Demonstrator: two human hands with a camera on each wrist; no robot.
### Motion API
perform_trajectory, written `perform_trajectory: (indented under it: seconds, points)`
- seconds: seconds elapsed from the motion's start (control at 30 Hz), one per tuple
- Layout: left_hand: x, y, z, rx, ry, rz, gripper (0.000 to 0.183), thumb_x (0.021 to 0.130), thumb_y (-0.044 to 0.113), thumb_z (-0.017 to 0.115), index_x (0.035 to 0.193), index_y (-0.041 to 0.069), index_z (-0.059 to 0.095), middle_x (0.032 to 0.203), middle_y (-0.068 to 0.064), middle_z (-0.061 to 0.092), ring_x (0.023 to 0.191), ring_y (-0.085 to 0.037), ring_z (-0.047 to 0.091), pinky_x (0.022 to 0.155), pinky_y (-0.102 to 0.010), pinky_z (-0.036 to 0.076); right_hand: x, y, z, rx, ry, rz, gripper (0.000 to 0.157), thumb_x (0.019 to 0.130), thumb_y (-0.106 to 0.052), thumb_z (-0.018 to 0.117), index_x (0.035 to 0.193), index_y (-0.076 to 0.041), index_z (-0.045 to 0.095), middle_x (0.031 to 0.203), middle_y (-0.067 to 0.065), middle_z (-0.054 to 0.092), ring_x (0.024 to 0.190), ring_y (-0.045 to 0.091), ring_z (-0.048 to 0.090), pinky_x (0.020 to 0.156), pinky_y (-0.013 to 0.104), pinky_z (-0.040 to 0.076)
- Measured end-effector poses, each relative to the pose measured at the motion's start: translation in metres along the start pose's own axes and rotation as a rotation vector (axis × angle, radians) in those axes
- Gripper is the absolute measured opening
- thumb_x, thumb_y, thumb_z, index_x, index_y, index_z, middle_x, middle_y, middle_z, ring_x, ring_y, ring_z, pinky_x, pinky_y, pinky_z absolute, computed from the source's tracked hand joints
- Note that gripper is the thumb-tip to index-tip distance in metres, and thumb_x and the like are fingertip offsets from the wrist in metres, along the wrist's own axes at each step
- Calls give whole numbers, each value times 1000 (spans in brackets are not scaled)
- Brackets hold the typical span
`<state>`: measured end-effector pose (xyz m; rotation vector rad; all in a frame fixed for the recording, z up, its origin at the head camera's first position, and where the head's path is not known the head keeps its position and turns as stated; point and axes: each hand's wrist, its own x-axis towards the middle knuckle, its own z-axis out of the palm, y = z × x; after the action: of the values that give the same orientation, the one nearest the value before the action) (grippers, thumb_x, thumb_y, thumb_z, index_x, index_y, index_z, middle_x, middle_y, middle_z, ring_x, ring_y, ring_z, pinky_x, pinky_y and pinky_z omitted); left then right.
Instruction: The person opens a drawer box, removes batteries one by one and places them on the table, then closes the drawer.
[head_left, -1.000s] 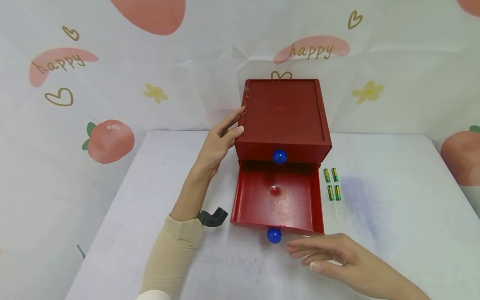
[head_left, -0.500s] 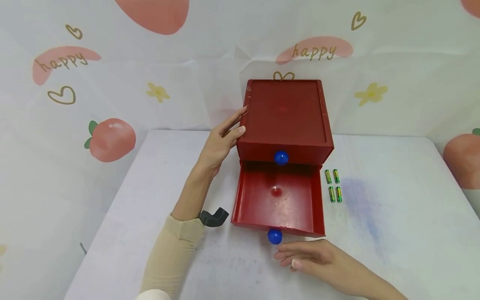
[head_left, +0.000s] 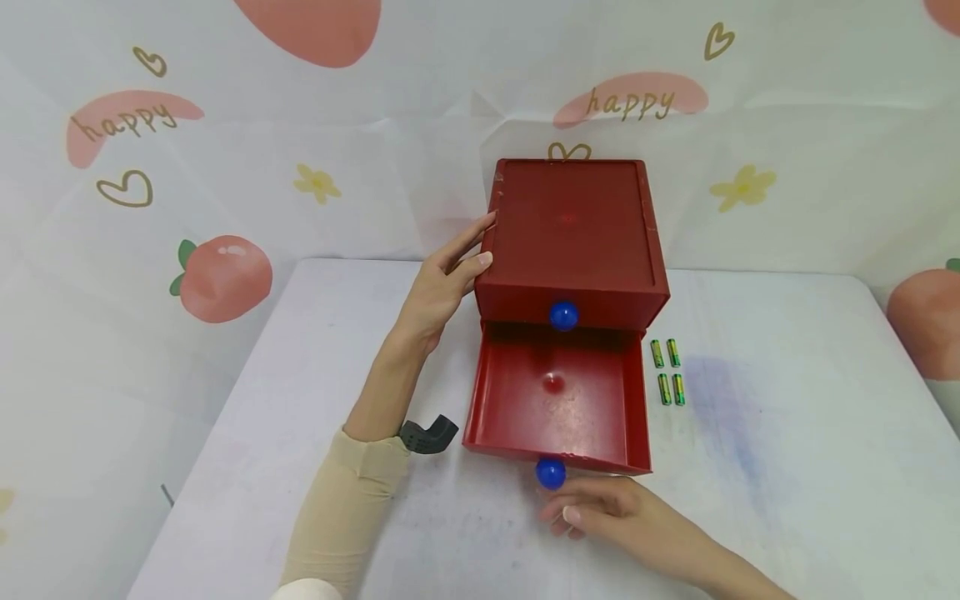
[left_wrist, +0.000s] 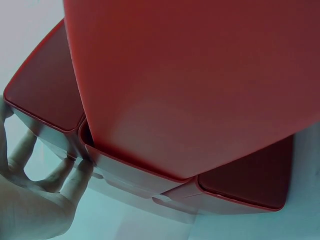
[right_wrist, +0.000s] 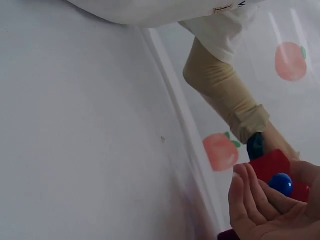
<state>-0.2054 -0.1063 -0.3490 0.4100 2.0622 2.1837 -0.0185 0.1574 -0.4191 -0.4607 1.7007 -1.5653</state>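
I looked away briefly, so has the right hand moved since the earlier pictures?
Yes: in the head view, the right hand has moved left. Against the blue knob of the open drawer, the fingertips went from lower right to just below.

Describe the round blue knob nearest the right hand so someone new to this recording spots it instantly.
On the white table stands a box-shaped red cabinet with its lower red drawer pulled out. The glossy, ball-shaped blue knob sits midway along that drawer's front. The upper blue knob looks alike, but only this one has the right hand close beside it.
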Motion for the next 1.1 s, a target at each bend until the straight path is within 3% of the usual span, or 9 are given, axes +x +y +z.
perform_trajectory:
  seconds: [0.23,0.43,0.87,1.1]
  points:
    - [0,0,0,9,9,-9,45,99,24,63,142,36,56,147,9,48,125,-18,55,107,-38,43,11,9,5,151,36,-29,38,105,-19,49,132,6,58,114,21,67,98,26,68,84,30,57]
    - [2,-1,0,12,9,-6,45,99,24,63,142,36,55,147,8,48,125,-17,55,106,-37,44,19,12,11,257,61,-49,43,107,-21,43,138,8,51,114,20,66,96,24,69,85,31,56]
    - [2,1,1,-1,4,-1,46,100,22,61,143,34,54,146,7,49,125,-18,55,106,-36,44,24,12,17,298,119,17,44,107,-30,42,132,3,57,109,15,67,92,23,66,84,30,56]
    - [2,0,1,2,4,0,46,99,23,62,143,35,54,147,7,48,126,-18,55,106,-37,44,24,10,19,328,152,49,46,106,-31,46,127,8,57,107,15,68,91,22,66,84,30,55]
